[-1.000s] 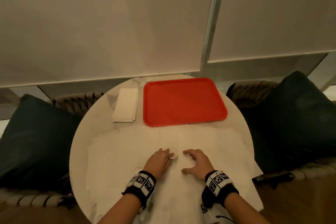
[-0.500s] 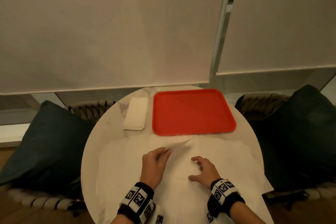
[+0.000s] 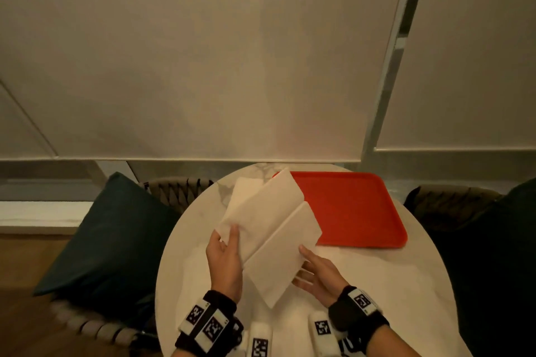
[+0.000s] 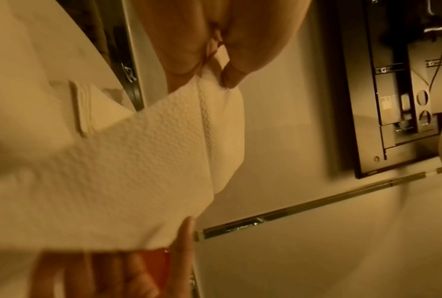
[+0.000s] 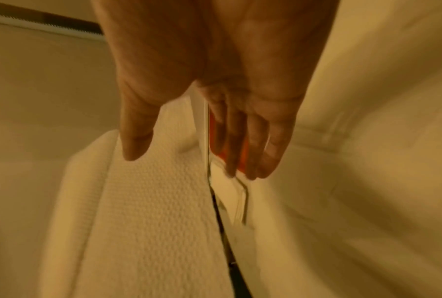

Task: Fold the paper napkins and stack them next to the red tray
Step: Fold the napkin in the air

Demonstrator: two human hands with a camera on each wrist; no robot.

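Left grip: left hand [image 3: 224, 258] pinching a corner of the white embossed paper napkin [image 3: 269, 236] between thumb and fingers, thumb on top.
Right grip: right hand [image 3: 317, 275] spread loosely with fingers nearly straight at the napkin's right edge; fingertips [image 5: 263, 169] seemingly just touching the sheet rather than closed on it, though blur in the wrist view leaves contact uncertain.
Napkin: lifted off the table, half folded along a central crease, two panels angled like an open book; far panel rising toward the tray, near panel sloping down between both hands.
Napkin position: above the round white marble table [image 3: 406, 284], overlapping the near left corner of the red rectangular plastic tray [image 3: 353, 211] as seen from the head view.
Tray: lying flat on the far right part of the table.
Folded stack: small pile of folded white napkins [image 3: 243, 188] just left of the tray, mostly hidden behind the raised sheet; layered edges plain in the left wrist view [image 4: 81, 108].
Table surface: further flat white napkin sheets [image 3: 197, 275] spread under the hands.
Surroundings: dark teal cushion [image 3: 116, 238] on a woven chair at left; pale roller blinds [image 3: 203, 52] behind.
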